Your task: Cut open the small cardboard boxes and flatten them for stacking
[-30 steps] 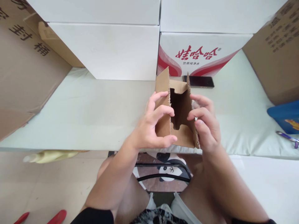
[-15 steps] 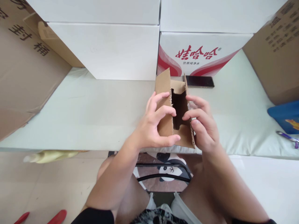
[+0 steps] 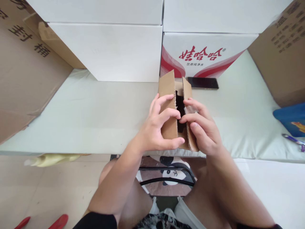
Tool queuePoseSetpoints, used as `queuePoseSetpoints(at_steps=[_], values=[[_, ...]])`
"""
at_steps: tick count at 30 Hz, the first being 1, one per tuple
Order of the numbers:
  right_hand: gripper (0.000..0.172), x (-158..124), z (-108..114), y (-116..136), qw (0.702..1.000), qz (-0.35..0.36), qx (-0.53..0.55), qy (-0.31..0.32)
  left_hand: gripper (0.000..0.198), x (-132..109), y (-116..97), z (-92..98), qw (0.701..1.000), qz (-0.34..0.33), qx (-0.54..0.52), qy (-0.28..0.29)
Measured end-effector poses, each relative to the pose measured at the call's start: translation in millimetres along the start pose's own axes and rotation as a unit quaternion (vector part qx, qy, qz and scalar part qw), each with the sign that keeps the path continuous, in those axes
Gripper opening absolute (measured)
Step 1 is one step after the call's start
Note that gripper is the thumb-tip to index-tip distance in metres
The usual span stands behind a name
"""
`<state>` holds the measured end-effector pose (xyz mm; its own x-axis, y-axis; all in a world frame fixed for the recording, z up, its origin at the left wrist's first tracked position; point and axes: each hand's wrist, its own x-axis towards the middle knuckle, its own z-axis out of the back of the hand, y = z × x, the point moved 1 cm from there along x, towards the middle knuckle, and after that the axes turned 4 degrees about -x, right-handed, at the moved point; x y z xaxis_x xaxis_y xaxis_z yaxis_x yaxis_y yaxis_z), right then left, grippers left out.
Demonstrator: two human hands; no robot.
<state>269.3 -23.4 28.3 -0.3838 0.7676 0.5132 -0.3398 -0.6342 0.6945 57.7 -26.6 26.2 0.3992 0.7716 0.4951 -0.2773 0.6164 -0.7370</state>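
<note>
A small brown cardboard box (image 3: 165, 86) stands near the table's front edge with its two long flaps upright. My left hand (image 3: 157, 122) curves over the left flap, with fingertips and thumb hooked across its torn edge. My right hand (image 3: 202, 127) grips the right flap (image 3: 187, 87), its fingers over the top edge and the thumb on the outer side. That flap leans inward, so only a narrow gap shows the dark inside. A strip of clear tape (image 3: 190, 109) sticks to the right flap between the fingers. What lies within the box is too dark to tell.
A dark phone (image 3: 205, 83) lies behind the box on the pale-covered table (image 3: 114, 117). White cartons (image 3: 128, 52) and a red-printed carton (image 3: 207, 54) are stacked at the back. Large brown cartons (image 3: 26, 73) flank both sides. A blue container (image 3: 290, 119) and a purple pen (image 3: 292, 138) lie far right.
My right hand has moved left, tipping the right flap inward and narrowing the opening. My left hand and the left flap have hardly moved.
</note>
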Motion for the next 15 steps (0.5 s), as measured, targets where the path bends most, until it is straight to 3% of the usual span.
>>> queuePoseSetpoints(at_steps=[11,15], values=[[0.023,0.6,-0.3,0.5,1.000,0.007,-0.004,0.006,0.055,-0.4,1.8,-1.7,1.000,-0.001,0.011,-0.002],[0.020,-2.6,-0.8,2.2,0.999,-0.007,0.019,-0.048,0.051,-0.7,-0.7,-0.7,1.000,-0.009,0.000,-0.002]])
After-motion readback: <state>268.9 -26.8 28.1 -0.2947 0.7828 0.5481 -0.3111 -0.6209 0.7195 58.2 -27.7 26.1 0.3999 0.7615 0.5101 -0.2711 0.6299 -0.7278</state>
